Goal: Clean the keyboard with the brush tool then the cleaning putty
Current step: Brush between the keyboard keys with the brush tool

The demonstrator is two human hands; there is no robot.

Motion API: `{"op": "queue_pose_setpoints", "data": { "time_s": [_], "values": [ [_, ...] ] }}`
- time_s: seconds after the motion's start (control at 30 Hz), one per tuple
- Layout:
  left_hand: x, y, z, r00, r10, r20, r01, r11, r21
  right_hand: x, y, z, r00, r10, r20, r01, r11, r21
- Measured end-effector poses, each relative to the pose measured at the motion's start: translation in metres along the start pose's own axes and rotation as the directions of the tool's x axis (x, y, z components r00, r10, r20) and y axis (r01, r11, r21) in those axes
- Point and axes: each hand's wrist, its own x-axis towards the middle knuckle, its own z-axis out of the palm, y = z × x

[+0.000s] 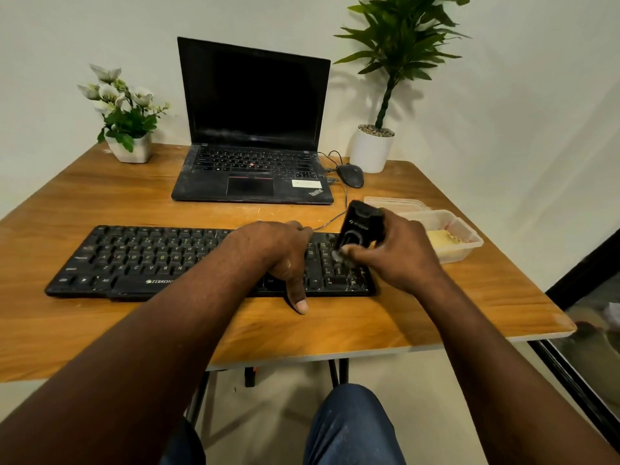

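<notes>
1. The black Zebronics keyboard lies flat on the wooden tabletop, near its front edge, with its cable running back towards the laptop.
2. The left hand spans the keyboard right of centre. Its fingers are bent over the far edge and its thumb reaches past the near edge onto the tabletop, clasping the board.
3. The right hand is clamped around a black brush tool, held tilted over the number pad. Its pale bristles touch the keys there.
4. The yellowish cleaning putty sits inside an open clear plastic container just right of the keyboard. The container's lid lies behind it.
5. The open laptop has a dark screen, and a black mouse sits beside its right edge.
6. A white pot of white flowers stands at the back left. A taller green plant in a white pot stands at the back right.
</notes>
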Motion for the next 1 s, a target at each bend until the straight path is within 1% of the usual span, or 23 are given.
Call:
{"op": "queue_pose_setpoints", "data": {
  "time_s": [0.03,0.07,0.1,0.13,0.17,0.2,0.23,0.27,0.3,0.4,0.47,0.53,0.6,0.63,0.67,0.7,0.77,0.8,0.83,0.87,0.93,0.97,1.0],
  "values": [
    [0.0,0.0,0.0,1.0,-0.004,0.0,0.004,1.0,0.002,0.005,0.001,-0.003,0.996,0.019,-0.084,-0.024,0.997,-0.068],
    [0.0,0.0,0.0,1.0,-0.006,-0.001,0.006,1.0,0.003,0.008,0.002,-0.006,0.992,0.016,-0.128,-0.029,0.995,-0.095],
    [0.0,0.0,0.0,1.0,-0.005,-0.002,0.005,1.0,0.002,0.01,0.002,-0.008,0.994,0.014,-0.104,-0.02,0.998,-0.064],
    [-0.001,0.0,0.001,1.0,-0.004,-0.001,0.004,1.0,-0.001,0.01,0.001,-0.009,1.0,0.006,-0.021,-0.005,0.999,0.035],
    [0.0,0.0,0.001,1.0,-0.003,-0.004,0.003,1.0,-0.003,0.008,-0.002,-0.009,0.995,-0.01,0.099,-0.004,0.99,0.143],
    [0.0,0.0,0.001,1.0,-0.004,-0.006,0.004,1.0,-0.004,0.004,-0.006,-0.008,0.977,-0.038,0.212,-0.005,0.981,0.195],
    [0.0,0.001,0.002,1.0,-0.007,-0.006,0.007,1.0,-0.003,0.002,-0.007,-0.005,0.96,-0.063,0.272,0.013,0.983,0.184],
    [0.0,0.001,0.002,1.0,-0.009,-0.005,0.009,1.0,0.0,0.004,-0.006,-0.002,0.959,-0.074,0.273,0.038,0.99,0.138],
    [0.0,0.001,0.002,1.0,-0.01,-0.006,0.01,1.0,0.002,0.009,-0.005,0.001,0.972,-0.068,0.226,0.051,0.996,0.078],
    [-0.001,0.002,0.0,1.0,-0.009,-0.003,0.009,1.0,-0.004,0.03,-0.002,0.0,1.0,-0.019,-0.009,0.017,0.991,-0.133],
    [-0.001,0.001,-0.001,1.0,-0.007,0.0,0.007,1.0,-0.006,0.041,0.0,-0.002,0.993,0.012,-0.114,-0.029,0.988,-0.15],
    [0.0,0.002,0.0,1.0,-0.014,0.003,0.014,1.0,-0.003,0.045,-0.001,0.001,0.995,0.008,-0.096,-0.016,0.996,-0.083],
    [0.001,0.002,0.0,1.0,-0.023,0.004,0.023,1.0,-0.003,0.043,-0.005,0.008,1.0,0.001,0.013,-0.002,0.998,0.07],
    [0.002,0.002,0.0,1.0,-0.024,0.007,0.024,1.0,-0.009,0.042,-0.007,0.012,0.998,0.001,0.063,-0.008,0.993,0.12],
    [0.003,0.002,0.0,1.0,-0.021,0.011,0.021,1.0,-0.012,0.042,-0.006,0.016,0.998,0.001,0.069,-0.009,0.993,0.117],
    [0.003,0.002,0.0,1.0,-0.017,0.013,0.017,1.0,-0.013,0.044,-0.005,0.018,1.0,0.011,0.029,-0.013,0.997,0.07],
    [0.003,0.001,0.0,1.0,-0.013,0.013,0.013,1.0,-0.012,0.051,0.0,0.014,0.993,0.046,-0.107,-0.054,0.996,-0.072],
    [0.003,0.001,0.0,1.0,-0.014,0.011,0.014,1.0,-0.009,0.053,0.001,0.01,0.985,0.066,-0.161,-0.083,0.992,-0.1],
    [0.003,0.001,0.0,1.0,-0.015,0.008,0.015,1.0,-0.005,0.054,0.002,0.008,0.98,0.079,-0.183,-0.093,0.993,-0.07],
    [0.003,0.001,0.0,1.0,-0.016,0.006,0.016,1.0,-0.001,0.055,0.002,0.007,0.983,0.076,-0.168,-0.076,0.997,0.006],
    [0.004,0.001,0.001,1.0,-0.021,0.009,0.021,1.0,-0.005,0.054,-0.002,0.011,0.998,0.038,-0.049,-0.031,0.991,0.134],
    [0.004,0.002,0.0,1.0,-0.024,0.012,0.024,1.0,-0.01,0.052,-0.005,0.014,1.0,0.015,0.021,-0.018,0.991,0.136],
    [0.004,0.002,0.0,1.0,-0.027,0.014,0.027,1.0,-0.014,0.052,-0.005,0.019,0.999,-0.006,0.046,0.001,0.996,0.092]
  ]
}}
